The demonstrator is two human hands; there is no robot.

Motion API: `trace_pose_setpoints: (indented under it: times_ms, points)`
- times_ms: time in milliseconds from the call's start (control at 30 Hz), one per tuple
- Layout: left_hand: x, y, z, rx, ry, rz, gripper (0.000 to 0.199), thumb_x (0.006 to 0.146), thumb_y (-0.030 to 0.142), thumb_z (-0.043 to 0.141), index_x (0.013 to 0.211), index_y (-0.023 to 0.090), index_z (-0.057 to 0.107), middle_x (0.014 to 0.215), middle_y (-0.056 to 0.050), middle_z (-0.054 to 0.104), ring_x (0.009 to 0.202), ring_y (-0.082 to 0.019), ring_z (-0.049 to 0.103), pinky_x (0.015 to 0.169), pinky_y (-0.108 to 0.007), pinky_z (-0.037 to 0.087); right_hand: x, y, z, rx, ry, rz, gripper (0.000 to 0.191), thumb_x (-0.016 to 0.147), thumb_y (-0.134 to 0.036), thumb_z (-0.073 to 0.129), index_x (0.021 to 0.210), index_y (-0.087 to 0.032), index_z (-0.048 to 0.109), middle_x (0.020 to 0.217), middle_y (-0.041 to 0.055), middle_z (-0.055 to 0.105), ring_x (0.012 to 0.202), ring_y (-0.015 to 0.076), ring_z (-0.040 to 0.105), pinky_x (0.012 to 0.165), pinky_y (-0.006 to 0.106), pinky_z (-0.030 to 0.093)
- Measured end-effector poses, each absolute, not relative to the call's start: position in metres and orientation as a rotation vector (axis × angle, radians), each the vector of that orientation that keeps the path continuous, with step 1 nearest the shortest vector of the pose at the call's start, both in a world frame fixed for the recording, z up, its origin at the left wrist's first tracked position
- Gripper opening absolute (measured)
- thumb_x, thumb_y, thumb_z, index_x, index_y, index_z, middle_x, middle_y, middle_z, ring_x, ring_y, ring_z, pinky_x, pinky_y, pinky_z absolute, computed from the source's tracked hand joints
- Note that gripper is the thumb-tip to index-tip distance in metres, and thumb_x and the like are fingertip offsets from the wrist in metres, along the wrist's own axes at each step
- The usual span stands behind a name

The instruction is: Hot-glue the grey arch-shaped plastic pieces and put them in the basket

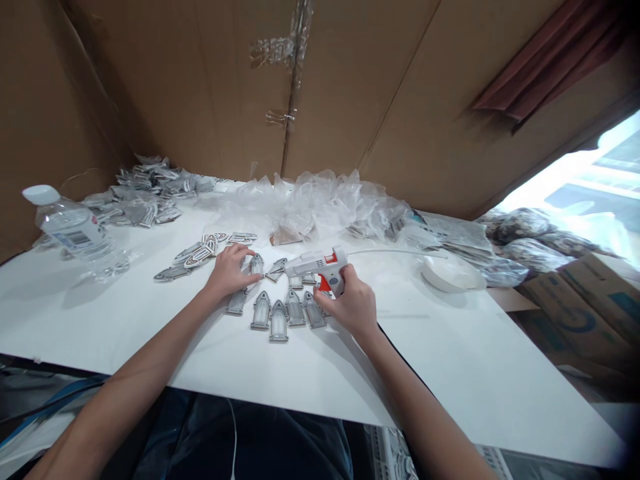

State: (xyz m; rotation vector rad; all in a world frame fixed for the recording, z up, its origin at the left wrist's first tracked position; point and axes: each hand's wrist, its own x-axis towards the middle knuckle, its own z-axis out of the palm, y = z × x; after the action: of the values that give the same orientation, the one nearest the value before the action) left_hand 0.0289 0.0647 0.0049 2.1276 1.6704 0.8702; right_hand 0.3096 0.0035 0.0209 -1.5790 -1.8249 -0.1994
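Note:
My right hand (353, 303) is wrapped round a white glue gun (320, 265) with a red trigger, its nozzle pointing left. A clear glue stick (395, 251) sticks out of its back. My left hand (231, 270) holds a small grey arch-shaped piece (257, 265) between thumb and fingers, just left of the nozzle. Several similar grey pieces lie on the white table, among them one at the front (279, 321). Behind my left hand is a loose group of pieces with printed faces (203, 251).
A plastic bottle (80, 233) stands at the left. Clear plastic bags (320, 200) and a heap of bagged pieces (150, 190) line the back by the cardboard wall (200, 87). A white dish (453, 275) sits at the right. Cardboard boxes (580, 313) are beyond the right edge.

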Motion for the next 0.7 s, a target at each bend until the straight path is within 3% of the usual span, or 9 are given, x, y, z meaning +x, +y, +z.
trace_pose_setpoints:
  times_ms: [133, 433, 700]
  points:
    - [0.028, 0.068, 0.0, 2.177, 1.639, 0.807, 0.054, 0.068, 0.047, 0.073, 0.116, 0.024, 0.062, 0.132, -0.007, 0.057, 0.128, -0.03, 0.046, 0.111, -0.045, 0.03, 0.309, 0.003, 0.022, -1.582, -1.822, -0.194, 0.038, 0.069, -0.052, 0.056, 0.083, -0.021, 0.038, 0.056, -0.0042, 0.047, 0.047, 0.0118, 0.044, 0.049, 0.021, 0.028]
    - [0.025, 0.071, 0.001, 2.232, 1.683, 0.789, 0.045, 0.078, 0.051, 0.067, 0.114, 0.024, 0.062, 0.126, -0.007, 0.061, 0.126, -0.029, 0.048, 0.11, -0.045, 0.028, 0.308, 0.004, 0.021, -1.593, -1.813, -0.184, 0.038, 0.068, -0.051, 0.057, 0.084, -0.021, 0.038, 0.056, -0.004, 0.048, 0.048, 0.0119, 0.044, 0.049, 0.021, 0.028]
    - [0.025, 0.064, 0.011, 2.321, 1.742, 0.756, 0.042, 0.068, 0.057, 0.075, 0.082, 0.018, 0.065, 0.097, -0.006, 0.061, 0.107, -0.026, 0.051, 0.105, -0.045, 0.029, 0.308, 0.004, 0.022, -1.593, -1.817, -0.189, 0.038, 0.069, -0.051, 0.056, 0.083, -0.021, 0.037, 0.058, -0.0034, 0.05, 0.049, 0.0119, 0.045, 0.05, 0.021, 0.028]
